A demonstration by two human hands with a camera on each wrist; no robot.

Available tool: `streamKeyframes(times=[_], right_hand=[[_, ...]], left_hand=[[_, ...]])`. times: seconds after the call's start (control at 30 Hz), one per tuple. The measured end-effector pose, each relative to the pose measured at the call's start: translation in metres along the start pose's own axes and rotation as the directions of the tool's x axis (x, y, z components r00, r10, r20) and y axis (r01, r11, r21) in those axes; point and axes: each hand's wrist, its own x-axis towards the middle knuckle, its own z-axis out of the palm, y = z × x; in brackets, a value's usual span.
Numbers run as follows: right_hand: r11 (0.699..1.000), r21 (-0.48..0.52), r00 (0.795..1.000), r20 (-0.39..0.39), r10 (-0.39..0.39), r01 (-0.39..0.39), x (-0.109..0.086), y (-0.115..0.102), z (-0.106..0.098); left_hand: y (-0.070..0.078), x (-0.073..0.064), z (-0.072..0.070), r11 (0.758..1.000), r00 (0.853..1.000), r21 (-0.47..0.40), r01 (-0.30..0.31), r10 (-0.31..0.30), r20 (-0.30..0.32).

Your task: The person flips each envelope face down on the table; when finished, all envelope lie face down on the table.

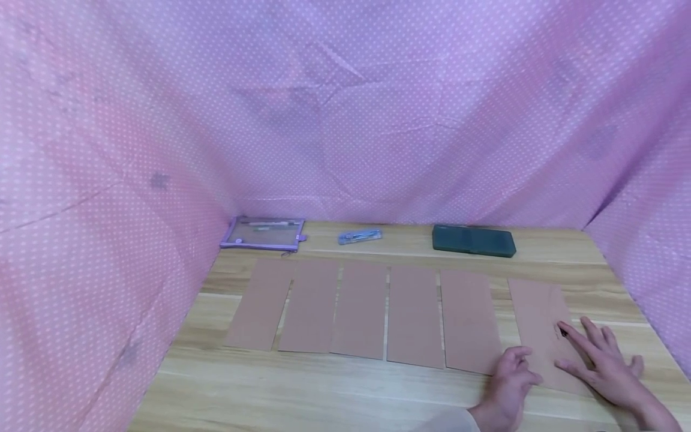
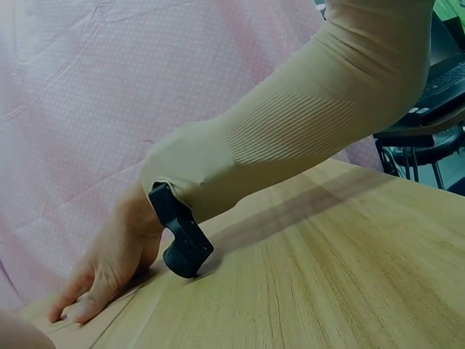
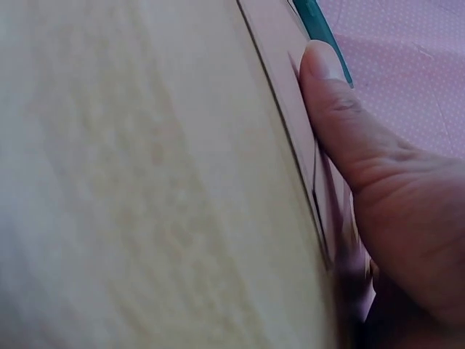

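A row of several brown card sheets lies on the wooden table, and both my hands are at the rightmost card sheet [image 1: 540, 306]. My right hand [image 1: 607, 366] rests on that sheet with its fingers spread, the index fingertip beside a small dark mark [image 1: 563, 332]. In the right wrist view, the thumb [image 3: 341, 109] extends along the card. Loosely bent, the fingers of my left hand [image 1: 507, 384] are at the sheet's near left edge, close to the corner of the neighbouring card sheet [image 1: 469, 318]. Neither hand grips anything.
Along the back of the table [image 1: 324, 396] lie a purple mesh zip pouch [image 1: 264, 243] with pens, a small blue packet [image 1: 360, 236] and a dark green flat case [image 1: 474, 240]. Pink dotted cloth [image 1: 345, 120] encloses the sides. The left wrist view shows a laptop [image 2: 445, 80].
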Motion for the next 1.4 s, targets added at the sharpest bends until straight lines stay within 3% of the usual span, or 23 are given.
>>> streamKeyframes(times=[0.13,0.27,0.4,0.5,0.8,1.03,1.27,1.4], right_hand=[[1.0,-0.002,1.0,-0.003,-0.001,0.001,0.0,0.0,0.0],[1.0,-0.012,1.0,0.001,0.005,-0.005,0.001,0.0,-0.001],[1.0,-0.01,1.0,0.003,0.002,-0.002,0.0,0.001,-0.002],[1.0,-0.003,1.0,0.003,-0.009,0.009,0.0,0.001,-0.002],[1.0,-0.007,0.999,-0.037,-0.021,0.02,0.0,-0.001,0.003],[0.997,0.061,0.998,-0.05,-0.041,0.044,-0.005,-0.003,0.005],[0.994,0.091,0.997,-0.044,-0.061,0.064,-0.004,-0.011,0.003],[0.987,0.156,0.999,0.046,-0.028,0.02,-0.004,-0.018,-0.001]], left_hand=[[0.001,0.003,0.0,1.0,1.0,-0.02,-0.021,0.021,0.001],[0.002,0.006,-0.001,0.996,0.998,-0.073,-0.044,0.041,-0.047],[0.004,0.008,-0.002,0.995,0.993,-0.097,-0.04,0.029,-0.113],[0.006,0.01,-0.004,0.992,0.992,-0.126,-0.025,0.009,-0.125],[0.007,0.014,-0.003,0.973,0.993,-0.226,0.047,-0.07,-0.097],[0.01,0.013,-0.004,0.97,0.991,-0.219,0.106,-0.121,-0.055],[0.018,0.01,-0.003,0.971,0.993,-0.212,0.107,-0.114,-0.023],[0.021,0.009,-0.002,0.977,0.996,-0.194,0.089,-0.088,0.016]])
